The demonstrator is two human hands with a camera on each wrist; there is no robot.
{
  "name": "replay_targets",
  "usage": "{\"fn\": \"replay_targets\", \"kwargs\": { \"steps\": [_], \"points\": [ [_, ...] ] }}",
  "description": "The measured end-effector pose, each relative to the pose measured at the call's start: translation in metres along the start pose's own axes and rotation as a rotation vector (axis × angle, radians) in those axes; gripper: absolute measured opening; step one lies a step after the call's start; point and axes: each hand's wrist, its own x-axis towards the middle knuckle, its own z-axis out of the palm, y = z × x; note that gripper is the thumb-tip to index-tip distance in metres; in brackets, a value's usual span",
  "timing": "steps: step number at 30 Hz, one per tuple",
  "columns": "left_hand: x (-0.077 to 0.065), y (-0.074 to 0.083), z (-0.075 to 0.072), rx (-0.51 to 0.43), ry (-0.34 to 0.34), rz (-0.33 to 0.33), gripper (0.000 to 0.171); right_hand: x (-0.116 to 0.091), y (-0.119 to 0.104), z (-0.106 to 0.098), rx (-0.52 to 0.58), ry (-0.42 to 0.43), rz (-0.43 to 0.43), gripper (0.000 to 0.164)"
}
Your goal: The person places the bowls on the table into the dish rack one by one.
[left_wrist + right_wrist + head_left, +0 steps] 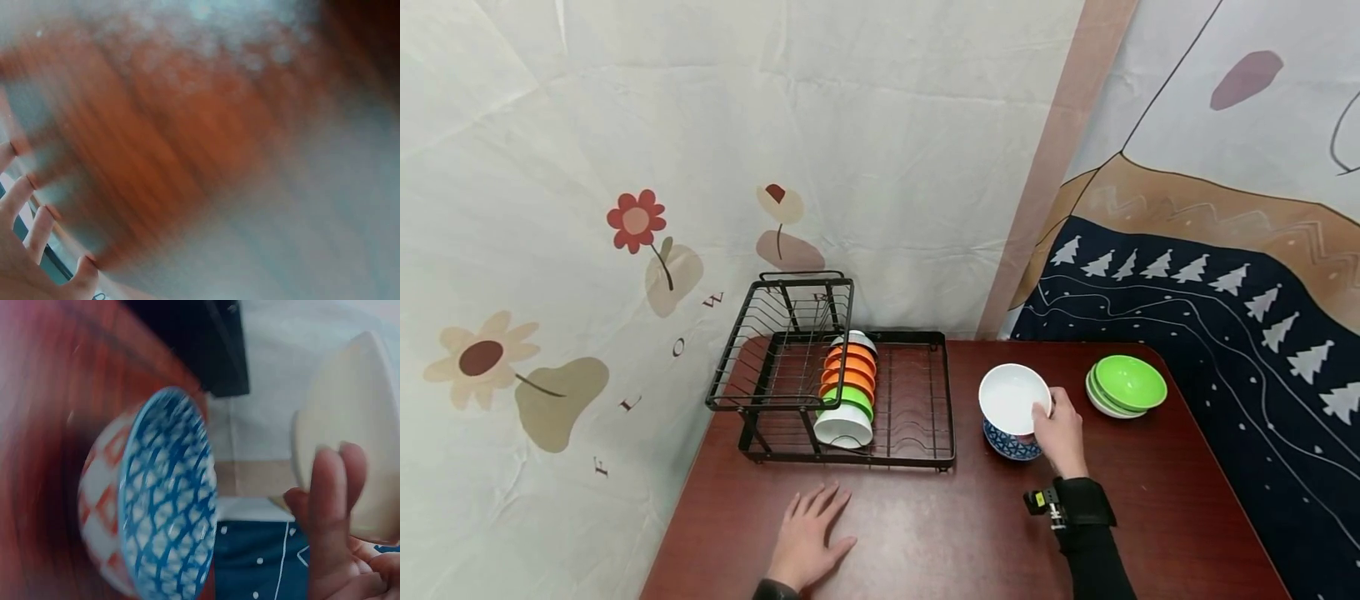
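Note:
In the head view my right hand (1062, 433) grips a white bowl (1011, 396) by its right rim. Below it on the table is a blue patterned bowl (1011, 442), partly hidden by the white one. The right wrist view shows a gap between the held white bowl (350, 412) and the blue patterned bowl (169, 500), whose outside carries red and white marks. With fingers spread, my left hand (811, 537) rests on the table in front of the dish rack (913, 461), holding nothing. Only its fingers and part of the palm show in the left wrist view.
A row of bowls stands on edge in the rack: white (844, 427) in front, then green, several orange (850, 372), and a pale one behind. An upper wire basket covers the rack's left side. A green bowl (1131, 383) tops a stack at the table's right.

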Motion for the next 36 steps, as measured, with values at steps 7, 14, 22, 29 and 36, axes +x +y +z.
{"fn": "replay_targets", "kwargs": {
  "steps": [7,14,22,29,36],
  "points": [
    [0.002,0.0,0.001,0.002,0.007,0.012,0.074,0.002,-0.009,0.005,0.175,-0.095,0.029,0.053],
    [0.009,0.018,-0.015,-0.033,0.038,0.043,0.064,-0.004,-0.016,0.017,0.119,-0.112,-0.047,0.054],
    [0.059,0.089,-0.055,-0.248,0.211,0.22,0.057,-0.015,-0.03,0.038,0.063,-0.115,-0.163,0.047],
    [0.101,0.123,-0.067,-0.479,0.2,0.175,0.056,-0.025,-0.038,0.058,0.046,-0.132,-0.234,0.044],
    [0.116,0.138,-0.07,-0.599,0.194,0.015,0.038,-0.031,-0.04,0.072,-0.058,-0.19,-0.33,0.04]
  ]
}}
